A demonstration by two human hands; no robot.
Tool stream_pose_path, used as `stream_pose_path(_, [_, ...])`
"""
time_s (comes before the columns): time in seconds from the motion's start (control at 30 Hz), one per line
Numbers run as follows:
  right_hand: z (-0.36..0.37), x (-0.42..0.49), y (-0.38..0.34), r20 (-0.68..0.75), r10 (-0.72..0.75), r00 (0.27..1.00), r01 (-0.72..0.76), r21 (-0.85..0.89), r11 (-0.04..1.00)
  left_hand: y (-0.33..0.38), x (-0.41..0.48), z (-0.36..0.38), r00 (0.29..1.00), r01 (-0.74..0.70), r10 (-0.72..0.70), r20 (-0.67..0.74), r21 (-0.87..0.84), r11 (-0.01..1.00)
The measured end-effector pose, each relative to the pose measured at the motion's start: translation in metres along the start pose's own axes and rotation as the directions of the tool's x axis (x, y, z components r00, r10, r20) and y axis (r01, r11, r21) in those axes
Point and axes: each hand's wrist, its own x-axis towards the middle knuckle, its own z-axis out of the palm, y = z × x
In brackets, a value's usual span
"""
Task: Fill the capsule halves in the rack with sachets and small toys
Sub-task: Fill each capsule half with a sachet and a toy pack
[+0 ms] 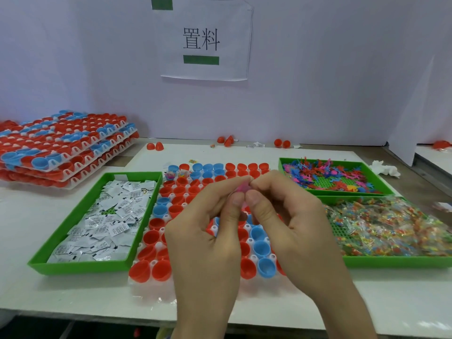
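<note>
Over rack point(159, 246) on bench point(73, 297) | pinched pink toy point(241, 188) with left hand point(208, 241) and right hand point(293, 221) | with thumbs side by side, fingers curled

"置料" on wall paper sign point(205, 40)

The rack point(167, 218) of capsule halves point(156, 237) lies straight before me on the table. Just left of it sits a tray point(80, 266) of sachets point(110, 216). To its right are two trays, the far tray point(347, 192) with small toys point(330, 174) and the near tray point(396, 261) with packets point(386, 223). A stack of racks point(61, 152) stands at the far left. Loose halves point(155, 146) lie behind, along the wall. My left hand point(208, 228) and right hand point(293, 216) meet above the rack, pinching a small piece point(241, 188) between them.
</note>
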Motion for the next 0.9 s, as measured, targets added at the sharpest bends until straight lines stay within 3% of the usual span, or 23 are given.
stream_pose_path(0.13, [0.003,0.0,0.001,0.1,0.101,0.99,-0.105,0.037,0.994,-0.006,-0.001,-0.001,1.0,-0.007,0.006,0.008,0.062,0.998])
stream_pose_path(0.27, [0.001,-0.002,0.003,0.049,0.067,0.997,-0.067,-0.001,0.998,-0.005,0.005,-0.009,0.986,0.071,-0.063,0.152,-0.049,0.996])
stream_pose_path(0.43, [0.004,-0.004,0.001,-0.016,0.031,0.999,-0.032,-0.013,0.999,-0.002,0.01,-0.018,0.977,-0.021,0.013,0.214,0.035,0.999])
stream_pose_path(0.57, [0.011,-0.001,-0.005,-0.027,0.26,0.965,-0.249,0.209,0.946,-0.006,0.006,-0.015,0.982,-0.113,0.096,0.16,0.097,0.989])
stream_pose_path(0.73, [0.013,0.0,-0.016,0.141,0.5,0.854,-0.501,0.479,0.721,-0.015,0.001,-0.016,0.963,-0.265,0.249,0.098,0.2,0.943])
stream_pose_path(0.9, [0.006,0.005,-0.02,0.431,0.521,0.737,-0.617,0.743,0.258,-0.017,-0.002,-0.013,0.945,-0.326,0.317,0.078,0.213,0.921])
